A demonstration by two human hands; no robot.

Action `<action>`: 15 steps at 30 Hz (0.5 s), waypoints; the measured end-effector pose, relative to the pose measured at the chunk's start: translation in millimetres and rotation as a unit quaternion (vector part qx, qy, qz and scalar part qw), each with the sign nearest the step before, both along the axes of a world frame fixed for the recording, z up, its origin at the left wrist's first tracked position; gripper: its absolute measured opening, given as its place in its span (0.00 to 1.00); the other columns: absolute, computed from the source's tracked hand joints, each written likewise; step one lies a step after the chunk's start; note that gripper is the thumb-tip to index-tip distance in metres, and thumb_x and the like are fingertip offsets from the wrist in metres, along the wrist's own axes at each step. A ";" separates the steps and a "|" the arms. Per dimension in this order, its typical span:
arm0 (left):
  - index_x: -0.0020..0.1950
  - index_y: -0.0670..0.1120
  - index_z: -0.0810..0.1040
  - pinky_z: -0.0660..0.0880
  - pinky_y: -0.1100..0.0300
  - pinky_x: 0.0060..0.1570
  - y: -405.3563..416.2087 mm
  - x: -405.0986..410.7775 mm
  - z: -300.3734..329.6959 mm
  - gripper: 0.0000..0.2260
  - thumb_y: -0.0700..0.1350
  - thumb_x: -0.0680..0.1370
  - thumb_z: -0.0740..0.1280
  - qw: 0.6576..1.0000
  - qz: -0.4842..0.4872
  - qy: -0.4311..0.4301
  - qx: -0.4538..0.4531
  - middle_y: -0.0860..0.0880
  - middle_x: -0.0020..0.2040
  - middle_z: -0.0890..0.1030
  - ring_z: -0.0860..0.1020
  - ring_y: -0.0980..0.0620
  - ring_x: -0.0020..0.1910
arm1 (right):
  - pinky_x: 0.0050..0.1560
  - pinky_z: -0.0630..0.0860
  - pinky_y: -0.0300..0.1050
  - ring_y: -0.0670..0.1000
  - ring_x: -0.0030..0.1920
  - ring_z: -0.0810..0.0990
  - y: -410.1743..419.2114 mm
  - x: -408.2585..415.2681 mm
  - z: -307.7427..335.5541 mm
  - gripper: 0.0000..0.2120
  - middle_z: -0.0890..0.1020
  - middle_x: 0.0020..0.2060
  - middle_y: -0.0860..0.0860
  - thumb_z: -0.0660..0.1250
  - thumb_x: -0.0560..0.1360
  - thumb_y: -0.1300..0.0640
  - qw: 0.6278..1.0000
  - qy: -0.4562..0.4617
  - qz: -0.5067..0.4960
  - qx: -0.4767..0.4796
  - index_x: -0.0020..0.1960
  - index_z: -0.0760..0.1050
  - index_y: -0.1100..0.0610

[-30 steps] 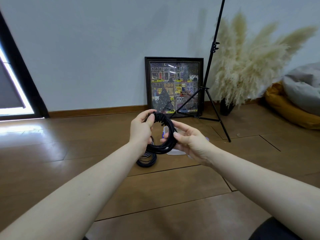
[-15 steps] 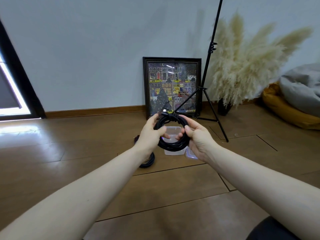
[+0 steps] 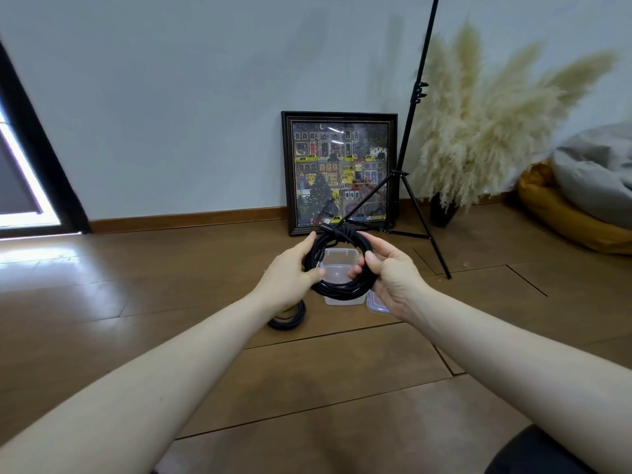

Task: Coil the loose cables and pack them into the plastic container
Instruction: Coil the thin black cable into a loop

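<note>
1. The black cable coil (image 3: pixel 337 261) is held in the air above the clear plastic container (image 3: pixel 343 268), near the middle of the wooden floor (image 3: pixel 136 302). The turns are bound by wraps at the far top, where a connector end (image 3: pixel 326 223) sticks out to the left.
2. Left hand (image 3: pixel 290 275): fingers curled round the coil's left side, thumb on the near face. Right hand (image 3: pixel 393 275): thumb and fingers pinching the right side. Both hands are closed on the coil.
3. Handling, as a judgement: light, limp and springy; the turns would likely slacken if held at one point only. The two opposite sides, or the wrapped section, look the soundest places to hold.
4. Orientation: the ring stands nearly upright, its open face towards the wearer. It is near round with no clear long axis; the bound section is uppermost.
5. A second dark coil (image 3: pixel 289 318) lies on the floor just left of the container, partly hidden by the left wrist. A lid (image 3: pixel 376 302) lies just right of it.
6. Farther off stand a framed picture (image 3: pixel 340 172), a tripod stand (image 3: pixel 410 165) and pampas grass (image 3: pixel 485 131).
</note>
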State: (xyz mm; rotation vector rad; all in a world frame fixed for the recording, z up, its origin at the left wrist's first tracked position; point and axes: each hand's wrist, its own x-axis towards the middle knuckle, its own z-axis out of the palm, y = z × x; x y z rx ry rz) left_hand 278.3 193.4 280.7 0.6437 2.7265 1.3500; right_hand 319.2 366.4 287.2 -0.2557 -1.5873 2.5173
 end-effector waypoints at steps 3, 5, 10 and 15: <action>0.80 0.61 0.50 0.65 0.64 0.56 -1.0 0.1 -0.2 0.35 0.42 0.81 0.66 0.999 -0.016 0.033 -0.009 0.55 0.76 0.68 0.74 0.54 0.63 | 0.50 0.78 0.54 0.51 0.29 0.75 1.2 -0.2 -1.1 0.20 0.75 0.28 0.54 0.53 0.81 0.73 1.000 -0.010 -0.001 0.006 0.59 0.78 0.55; 0.77 0.69 0.47 0.69 0.66 0.49 -1.8 1.3 0.4 0.38 0.42 0.80 0.66 0.998 -0.038 0.049 -0.004 0.58 0.75 0.68 0.73 0.61 0.44 | 0.51 0.79 0.54 0.51 0.28 0.75 3.7 -0.1 -1.1 0.20 0.76 0.27 0.53 0.54 0.81 0.72 1.000 -0.016 0.002 0.013 0.61 0.77 0.55; 0.76 0.71 0.51 0.68 0.71 0.48 -10.0 1.9 0.4 0.39 0.39 0.78 0.67 0.997 -0.066 0.028 0.002 0.56 0.74 0.70 0.75 0.68 0.54 | 0.48 0.82 0.52 0.51 0.29 0.76 2.6 3.9 1.6 0.20 0.76 0.29 0.54 0.54 0.81 0.71 0.997 -0.028 0.025 0.066 0.64 0.77 0.56; 0.77 0.67 0.54 0.74 0.59 0.58 -14.3 1.4 7.6 0.40 0.36 0.76 0.68 0.997 -0.067 -0.018 0.034 0.56 0.75 0.69 0.77 0.53 0.59 | 0.39 0.80 0.42 0.50 0.32 0.80 -1.7 13.8 9.4 0.21 0.78 0.33 0.54 0.55 0.82 0.70 0.984 -0.015 0.031 0.175 0.69 0.74 0.55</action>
